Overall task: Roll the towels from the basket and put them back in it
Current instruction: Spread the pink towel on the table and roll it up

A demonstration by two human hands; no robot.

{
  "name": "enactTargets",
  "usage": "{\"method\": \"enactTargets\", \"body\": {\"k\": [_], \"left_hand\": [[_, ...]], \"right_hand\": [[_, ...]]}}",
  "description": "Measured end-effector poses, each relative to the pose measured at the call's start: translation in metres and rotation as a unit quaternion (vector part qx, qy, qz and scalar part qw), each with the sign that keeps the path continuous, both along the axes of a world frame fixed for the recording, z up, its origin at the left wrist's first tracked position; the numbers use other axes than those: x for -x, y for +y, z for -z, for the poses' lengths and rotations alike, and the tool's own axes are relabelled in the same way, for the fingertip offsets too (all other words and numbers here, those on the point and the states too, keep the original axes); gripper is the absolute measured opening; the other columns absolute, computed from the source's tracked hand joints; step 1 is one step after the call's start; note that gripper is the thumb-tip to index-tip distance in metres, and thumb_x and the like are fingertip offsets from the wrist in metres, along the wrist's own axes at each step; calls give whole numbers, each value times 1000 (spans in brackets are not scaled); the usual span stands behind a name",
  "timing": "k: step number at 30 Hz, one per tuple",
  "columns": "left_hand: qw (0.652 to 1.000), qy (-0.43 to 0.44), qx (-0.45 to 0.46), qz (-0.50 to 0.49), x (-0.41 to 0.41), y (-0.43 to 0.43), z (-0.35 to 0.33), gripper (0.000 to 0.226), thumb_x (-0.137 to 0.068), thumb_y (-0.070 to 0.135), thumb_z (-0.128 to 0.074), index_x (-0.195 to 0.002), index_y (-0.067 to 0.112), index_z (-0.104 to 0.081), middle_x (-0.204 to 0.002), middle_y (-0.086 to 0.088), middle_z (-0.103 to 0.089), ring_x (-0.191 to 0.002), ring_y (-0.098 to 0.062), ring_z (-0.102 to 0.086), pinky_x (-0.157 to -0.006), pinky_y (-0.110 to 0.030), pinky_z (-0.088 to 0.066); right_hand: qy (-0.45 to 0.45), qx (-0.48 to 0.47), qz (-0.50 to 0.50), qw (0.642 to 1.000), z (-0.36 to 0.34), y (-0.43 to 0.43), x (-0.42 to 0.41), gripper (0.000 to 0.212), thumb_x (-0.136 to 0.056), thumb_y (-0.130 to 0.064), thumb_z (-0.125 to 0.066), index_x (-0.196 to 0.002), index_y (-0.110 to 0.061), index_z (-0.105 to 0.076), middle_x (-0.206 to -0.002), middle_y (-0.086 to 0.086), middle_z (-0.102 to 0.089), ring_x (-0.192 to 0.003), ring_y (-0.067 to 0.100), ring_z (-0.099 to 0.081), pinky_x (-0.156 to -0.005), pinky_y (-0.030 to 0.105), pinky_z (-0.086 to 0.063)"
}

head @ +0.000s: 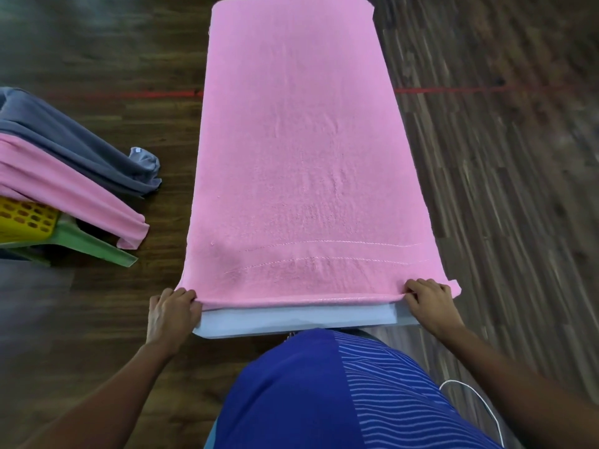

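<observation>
While the pink towel (pixel 304 150) lies flat on the table (pixel 291 320), its length running straight away from us, we pinch its near edge: left hand (pixel 171 314) and right hand (pixel 429 303) — one corner each, equally near, wide apart.

pink towel (pixel 301 163): spread flat, lengthwise; near hem puckered at both corners.
basket (pixel 29 218): yellow, perforated, off left.
grey towel (pixel 74 140): draped over basket, topmost.
second pink towel (pixel 64 186): draped beneath the grey.
</observation>
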State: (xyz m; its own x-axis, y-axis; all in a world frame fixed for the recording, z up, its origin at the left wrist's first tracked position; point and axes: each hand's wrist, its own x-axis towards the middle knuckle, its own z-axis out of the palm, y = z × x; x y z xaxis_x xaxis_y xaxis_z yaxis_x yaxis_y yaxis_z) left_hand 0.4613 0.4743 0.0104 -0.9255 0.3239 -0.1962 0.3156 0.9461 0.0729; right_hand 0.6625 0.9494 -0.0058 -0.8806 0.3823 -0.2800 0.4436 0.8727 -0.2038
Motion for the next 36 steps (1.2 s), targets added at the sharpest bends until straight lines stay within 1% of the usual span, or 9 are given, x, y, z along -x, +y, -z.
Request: {"method": "enactTargets", "body": {"k": [3, 6, 12, 17, 20, 23, 26, 30, 36], "left_hand": [[999, -11, 19, -35, 7, 4, 0, 18, -88, 16, -53, -73, 13, -62, -79, -7, -66, -78, -22, -50, -85, -47, -35], [997, -4, 17, -80, 14, 13, 2, 10, -88, 12, -53, -95, 10, -60, -94, -12, -62, -91, -30, -52, -90, -50, -33], [985, 17, -106, -133, 0, 29, 3, 17, -86, -6, -55, -102, -4, -58, -95, -22, -57, -84, -38, -53, -64, -48, -44], [988, 51, -142, -15, -27, 14, 26, 34, -77, -4, -51, -108, -8, -63, -105, -22, -63, -98, -37, -56, -85, -53, -53], [990, 56, -127, 25, -30, 7, 24, 40, -75, -10, -67, -115, -6, -63, -111, -20, -63, -104, -37, -57, -91, -52, -52], [993, 46, -107, 28, -20, 6, 19, 41, -72, -10, -73, -112, -3, -66, -110, -20, -66, -100, -39, -60, -79, -53, -56], [996, 28, -82, 30, -4, 9, 14, 29, -74, -4, -71, -102, 2, -70, -105, -15, -67, -93, -39, -60, -75, -51, -52], [997, 20, -50, 62, 5, 13, 5, 25, -74, 17, -52, -88, 6, -71, -92, -11, -70, -87, -35, -60, -78, -49, -47], [998, 4, -38, 46, 20, 14, -1, 6, -88, 10, -58, -91, 11, -63, -76, -8, -68, -75, -29, -61, -93, -49, -35]], "right_hand": [[-26, 5, 14, 1000, -4, -1, 9, 23, -89, -28, -33, -87, -23, -55, -87, -2, -62, -85, 21, -52, -88, 40, -29], [1, -51, 39, 998, -3, -1, 18, 10, -89, -20, -57, -97, -17, -61, -94, 5, -61, -89, 29, -54, -85, 45, -34], [84, -18, 47, 995, -1, -7, 8, 8, -84, -4, -63, -89, -4, -56, -84, 14, -56, -72, 34, -52, -63, 41, -42], [109, -57, -42, 991, 14, -14, -18, 32, -76, 2, -70, -106, -1, -59, -105, 16, -61, -89, 30, -55, -79, 43, -50], [121, -71, -40, 989, 14, -11, -18, 24, -89, -12, -52, -110, -3, -59, -111, 14, -62, -98, 29, -55, -91, 42, -45], [112, -78, -44, 990, 11, -8, -9, 32, -86, -22, -37, -104, -8, -59, -105, 10, -62, -92, 27, -52, -88, 39, -40], [102, -72, -28, 992, 8, -8, 1, 22, -82, -17, -44, -96, -10, -60, -97, 7, -62, -87, 28, -53, -84, 40, -40], [50, -67, -5, 997, 3, -1, 11, 13, -86, -20, -54, -91, -15, -64, -93, 4, -67, -87, 29, -57, -88, 45, -38], [-15, -52, 8, 998, -10, 12, 29, 25, -89, -27, -42, -91, -16, -64, -87, 6, -67, -89, 29, -56, -92, 44, -29]]}}
